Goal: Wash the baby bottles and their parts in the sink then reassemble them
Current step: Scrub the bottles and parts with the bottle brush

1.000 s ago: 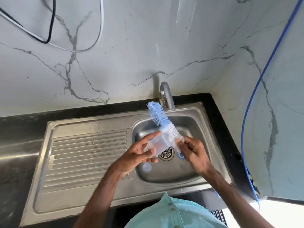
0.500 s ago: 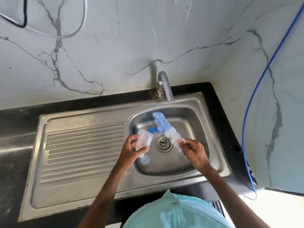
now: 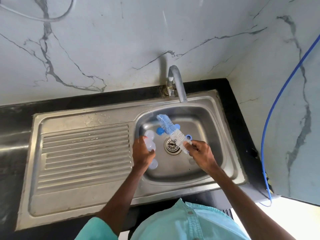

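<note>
**Bottle and brush held over the sink**

The left hand (image 3: pixel 142 154) curls round a clear bottle (image 3: pixel 150 144) at the basin's left side. The right hand (image 3: pixel 201 154) pinches the brush (image 3: pixel 170 129) by its handle, above the drain. A blue cap (image 3: pixel 160 131) lies in the steel sink (image 3: pixel 225 135), which is set in a black surface (image 3: pixel 233 110) below marble walls (image 3: pixel 121 49).

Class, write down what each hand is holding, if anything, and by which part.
The left hand grips a clear baby bottle around its body. The right hand pinches the bottle brush at its handle end, just below the white bristles.
</note>
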Demonstrator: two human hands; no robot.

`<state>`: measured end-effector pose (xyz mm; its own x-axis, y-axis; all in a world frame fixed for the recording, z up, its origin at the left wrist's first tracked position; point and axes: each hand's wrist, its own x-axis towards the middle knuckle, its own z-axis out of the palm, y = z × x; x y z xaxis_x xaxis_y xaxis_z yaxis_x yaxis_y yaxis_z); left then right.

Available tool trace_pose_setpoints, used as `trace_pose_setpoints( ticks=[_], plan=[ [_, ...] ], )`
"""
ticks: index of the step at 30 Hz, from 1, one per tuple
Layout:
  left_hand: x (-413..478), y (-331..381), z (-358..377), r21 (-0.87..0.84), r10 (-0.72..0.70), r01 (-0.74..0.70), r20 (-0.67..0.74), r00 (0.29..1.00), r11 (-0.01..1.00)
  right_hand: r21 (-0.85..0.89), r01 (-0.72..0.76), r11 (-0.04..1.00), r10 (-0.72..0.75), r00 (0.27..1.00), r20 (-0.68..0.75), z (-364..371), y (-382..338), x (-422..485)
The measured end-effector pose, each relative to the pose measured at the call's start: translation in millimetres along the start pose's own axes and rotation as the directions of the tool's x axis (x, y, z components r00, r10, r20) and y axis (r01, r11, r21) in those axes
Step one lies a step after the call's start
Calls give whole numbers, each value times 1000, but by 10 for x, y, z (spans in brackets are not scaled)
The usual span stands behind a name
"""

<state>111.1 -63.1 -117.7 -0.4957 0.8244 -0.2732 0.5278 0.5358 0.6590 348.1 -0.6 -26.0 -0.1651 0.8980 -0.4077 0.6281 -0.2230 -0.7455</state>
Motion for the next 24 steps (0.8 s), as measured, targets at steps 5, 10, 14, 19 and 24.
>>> trace_pose_setpoints(
  ticks=[5, 10, 14, 19, 24],
  plan=[
    [41, 24, 128, 68, -97, 97, -8, 995, 993, 10, -57, 998, 57, 998, 41, 26, 145, -37],
    [100, 30, 248, 278, -163, 141, 57, 985, 950, 1, -77, 997, 77, 996, 54, 44, 172, 9],
    [157, -13, 336, 425, -183, 134, 77, 980, 895, 15, -86, 996, 85, 994, 61, 82, 145, 74],
    [297, 6, 439, 525, -215, 129, 107, 971, 841, 19, -103, 995, 102, 993, 66, 132, 161, 85],
    [369, 2, 503, 573, -216, 120, 102, 971, 811, 23, -126, 992, 125, 991, 54, 112, 180, 92]
  ],
)
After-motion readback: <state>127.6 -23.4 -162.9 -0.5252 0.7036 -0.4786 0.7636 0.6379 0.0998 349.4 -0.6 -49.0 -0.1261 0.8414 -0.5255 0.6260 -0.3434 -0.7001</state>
